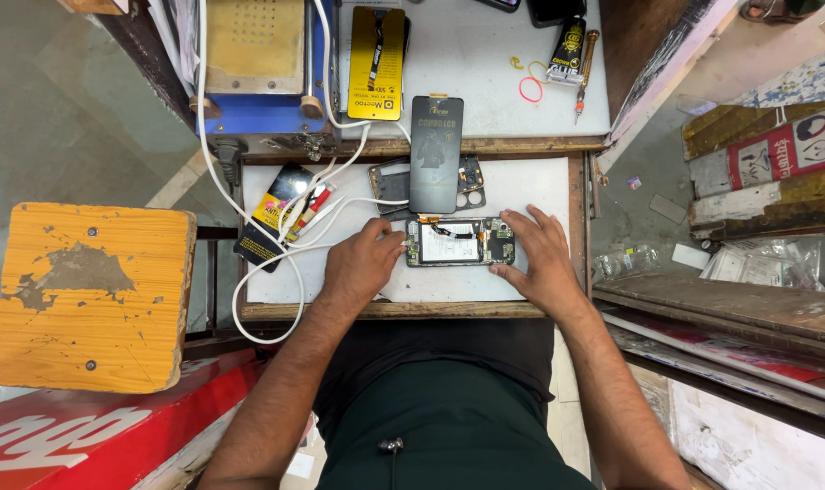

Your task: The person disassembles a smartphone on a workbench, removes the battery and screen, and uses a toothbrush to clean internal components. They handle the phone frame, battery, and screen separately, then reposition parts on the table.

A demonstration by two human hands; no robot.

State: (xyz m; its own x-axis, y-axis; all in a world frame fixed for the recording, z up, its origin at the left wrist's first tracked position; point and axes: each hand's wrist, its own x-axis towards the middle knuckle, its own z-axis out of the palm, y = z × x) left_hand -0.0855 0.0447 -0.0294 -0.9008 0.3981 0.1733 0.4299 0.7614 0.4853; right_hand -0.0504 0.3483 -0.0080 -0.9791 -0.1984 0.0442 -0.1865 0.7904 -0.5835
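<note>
Two bare hands rest on the white bench (539, 186), one at each end of an opened phone (459, 242).

Far left, off the bench: an orange wooden stool (93, 295) with worn paint, and a red panel (86, 426) below it.

Near the bench's left edge: a dark packet with yellow print (269, 218) lies tilted, with white cables (249, 299) looping over it and past the front left corner.

Left hand (362, 263): fingers curled, fingertips touching the left end of the opened phone. Its grip is narrow; whether it pinches a small tool or part cannot be told.

Opened phone: lies flat lengthwise, just in front of the bench's middle, inner parts and battery facing up.

Just behind it: a black screen panel (436, 154) stands lengthwise toward the back edge, lying partly over a dark phone frame (390, 186).

Right hand (537, 259): fingers spread wide, laid flat over the right end of the opened phone, pressing on it rather than closing round it.

Back shelf, left to right: a blue machine with a metal plate (253, 54), a yellow package (377, 62), a red rubber band (531, 89), a glue tube (567, 50), a screwdriver (585, 73).
</note>
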